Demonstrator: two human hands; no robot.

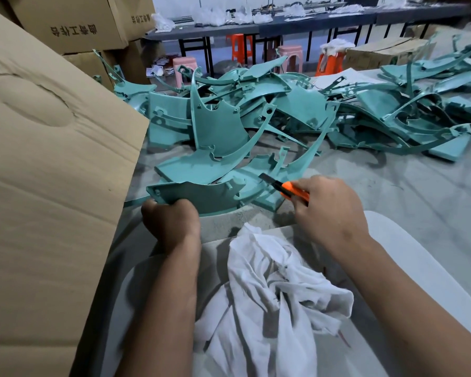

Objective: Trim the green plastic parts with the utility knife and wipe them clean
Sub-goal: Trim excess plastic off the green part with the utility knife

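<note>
Dim, cool indoor light falls from overhead, casting soft shadows beneath the white cloth (269,295) and the forearms. The wide-angle lens bends the cardboard box (46,172) at frame left. Distant tables (310,23) appear soft and slightly blurred.

Looks like a small factory or finishing workshop, not a home. Bare concrete floor (392,191) with a huge heap of identical green plastic parts (256,112) dumped on it, stacked cardboard boxes (74,23) with printed lettering on the left, and a long dark worktop (324,19) at the back littered with white rags, plastic stools (238,46) tucked under it.
</note>
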